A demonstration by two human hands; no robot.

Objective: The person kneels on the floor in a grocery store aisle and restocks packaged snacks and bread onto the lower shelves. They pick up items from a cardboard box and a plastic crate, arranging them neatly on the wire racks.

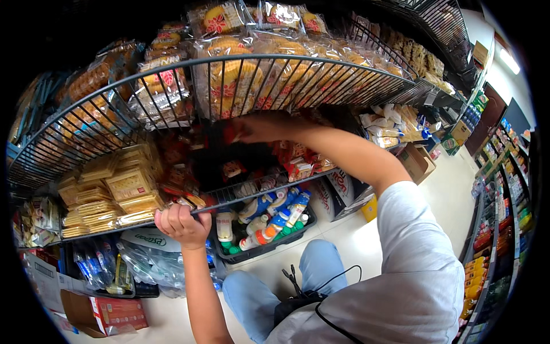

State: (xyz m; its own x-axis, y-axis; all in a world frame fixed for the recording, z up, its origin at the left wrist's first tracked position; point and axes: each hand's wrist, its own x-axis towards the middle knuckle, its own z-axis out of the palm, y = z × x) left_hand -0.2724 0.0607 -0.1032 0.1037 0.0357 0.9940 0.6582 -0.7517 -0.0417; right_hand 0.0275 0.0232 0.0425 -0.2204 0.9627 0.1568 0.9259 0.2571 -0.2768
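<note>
My left hand [184,223] is closed around the front edge of the lower wire shelf [253,193]. Beside it on that shelf lie red-and-gold snack packets [178,182] and stacks of wrapped square crackers [129,182]. My right hand [249,129] reaches under the upper wire basket [240,57], at a dark gap between red packets. It is blurred and shaded, and its fingers are near a red packet; whether it grips one I cannot tell. A single red-edged packet [232,169] lies in the gap. More red packets [300,165] sit below my right forearm. Bagged round pastries [234,77] fill the upper basket.
Below the shelf, a black crate [258,254] holds bottles. Plastic-wrapped bottles [154,262] and a red-and-white carton [118,314] stand at lower left. Dark printed cartons [339,193] and an open cardboard box [417,163] stand to the right. Stocked shelves [494,219] line the aisle's far side.
</note>
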